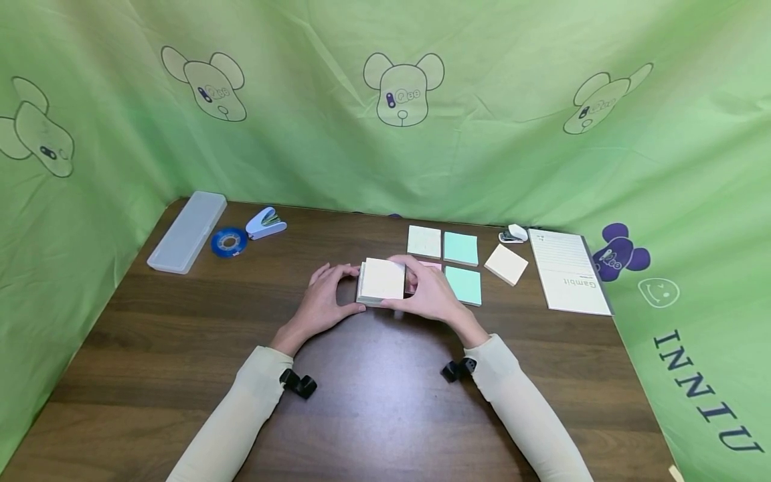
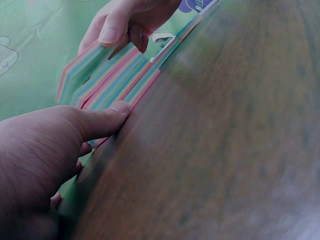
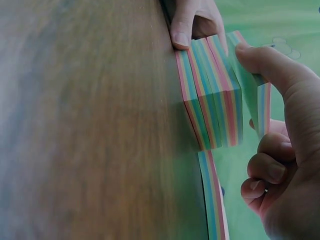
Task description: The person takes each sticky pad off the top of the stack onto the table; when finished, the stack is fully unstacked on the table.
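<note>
A stack of sticky note pads with striped pink, yellow, blue and green edges stands on the table. My left hand holds its left side, thumb low on the near edge and fingers toward the far edge. Just over the stack, my right hand pinches one more sticky note pad, cream on top, between thumb and fingers. In the right wrist view this pad is tilted, with a gap between it and the stack. A pink pad is partly hidden behind my right hand.
Right of the stack lie a white pad, two green pads and a turned cream pad. Farther right are a white stapler and a notepad. At left: a plastic case, blue tape roll and blue stapler.
</note>
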Tool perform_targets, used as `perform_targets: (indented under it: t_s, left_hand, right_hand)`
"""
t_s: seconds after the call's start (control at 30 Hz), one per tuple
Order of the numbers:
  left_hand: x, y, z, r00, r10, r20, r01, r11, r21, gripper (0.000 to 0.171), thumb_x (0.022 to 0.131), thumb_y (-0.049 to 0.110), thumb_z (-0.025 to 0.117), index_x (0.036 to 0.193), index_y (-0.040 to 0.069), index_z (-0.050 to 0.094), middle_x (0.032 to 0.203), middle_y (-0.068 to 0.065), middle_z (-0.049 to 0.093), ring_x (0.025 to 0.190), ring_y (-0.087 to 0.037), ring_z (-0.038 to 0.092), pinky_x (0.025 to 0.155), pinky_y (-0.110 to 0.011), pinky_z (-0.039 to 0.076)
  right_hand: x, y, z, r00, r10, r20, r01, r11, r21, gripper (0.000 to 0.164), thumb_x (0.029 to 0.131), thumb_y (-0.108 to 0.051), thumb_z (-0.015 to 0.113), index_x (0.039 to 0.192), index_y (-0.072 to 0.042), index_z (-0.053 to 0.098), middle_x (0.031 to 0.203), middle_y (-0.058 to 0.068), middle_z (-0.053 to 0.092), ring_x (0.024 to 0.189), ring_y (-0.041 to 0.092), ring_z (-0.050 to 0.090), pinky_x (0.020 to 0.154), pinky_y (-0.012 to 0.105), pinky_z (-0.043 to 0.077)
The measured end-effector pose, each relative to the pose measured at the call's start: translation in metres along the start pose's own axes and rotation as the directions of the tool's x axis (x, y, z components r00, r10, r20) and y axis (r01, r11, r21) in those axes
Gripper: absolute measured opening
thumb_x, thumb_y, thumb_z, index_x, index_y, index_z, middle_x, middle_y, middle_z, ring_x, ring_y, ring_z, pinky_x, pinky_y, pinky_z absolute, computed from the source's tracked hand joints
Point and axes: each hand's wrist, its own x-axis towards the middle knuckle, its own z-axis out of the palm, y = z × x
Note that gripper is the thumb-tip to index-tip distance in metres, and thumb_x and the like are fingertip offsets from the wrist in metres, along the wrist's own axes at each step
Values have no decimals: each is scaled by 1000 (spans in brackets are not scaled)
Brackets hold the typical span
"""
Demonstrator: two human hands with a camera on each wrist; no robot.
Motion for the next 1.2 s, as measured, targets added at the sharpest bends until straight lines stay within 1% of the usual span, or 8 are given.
perform_targets:
  t_s: [0.23,0.73,0.8,0.93,0.97,1.03,1.17,1.2]
  left_hand:
    - [0,0,0,1000,10,-4,-10,1000,-4,69,84,22,101,140,4,64,149,-13,69,151,-37,54,139,-53,16]
    - [0,-2,1,1000,15,-7,-15,1000,-11,68,84,21,100,139,4,64,153,-11,68,152,-35,53,139,-51,15]
    - [0,-2,1,1000,15,-7,-15,1000,-10,68,84,21,100,139,4,64,153,-11,68,153,-35,53,139,-51,15]
    - [0,-3,1,1000,13,-5,-13,1000,-8,68,84,21,100,139,4,64,153,-11,68,152,-35,53,139,-51,15]
    - [0,-3,1,1000,13,-5,-13,1000,-7,68,84,21,100,139,4,64,153,-11,68,152,-35,53,139,-51,15]
    - [0,-3,1,1000,13,-5,-13,1000,-6,68,84,21,100,139,4,64,153,-11,68,152,-35,53,139,-51,15]
    - [0,-3,1,1000,16,-7,-16,1000,-5,68,85,22,100,139,5,64,153,-10,68,152,-35,53,139,-51,16]
    - [0,-3,1,1000,17,-8,-17,1000,-4,68,85,22,100,139,5,64,154,-10,67,152,-35,54,139,-51,16]
  right_hand:
    - [-7,7,-6,1000,-9,-19,9,1000,10,82,75,-39,102,145,-17,66,73,-4,56,71,12,54,63,29,44]
    - [-30,18,-26,999,-1,-50,4,998,55,86,73,-30,103,150,-18,65,74,-3,44,71,15,50,66,27,44]
    - [-33,20,-29,999,-2,-54,6,998,69,87,73,-28,104,150,-20,65,72,-1,48,71,17,51,65,29,44]
    - [-40,23,-33,999,16,-47,-10,994,107,86,74,-24,104,151,-20,65,74,0,66,74,17,61,71,31,48]
    - [-41,24,-34,999,24,-47,-19,993,114,85,74,-23,104,150,-19,65,74,1,66,75,17,59,71,31,47]
    - [-44,26,-36,998,42,-49,-37,993,110,84,74,-23,104,149,-19,66,76,-3,60,75,13,54,70,28,43]
    - [-50,31,-40,996,45,-77,-39,996,78,83,72,-24,105,146,-18,67,78,-4,37,74,10,35,65,27,29]
    - [-51,32,-41,995,44,-84,-38,997,70,83,72,-24,105,146,-18,67,79,-5,35,73,9,33,65,26,28]
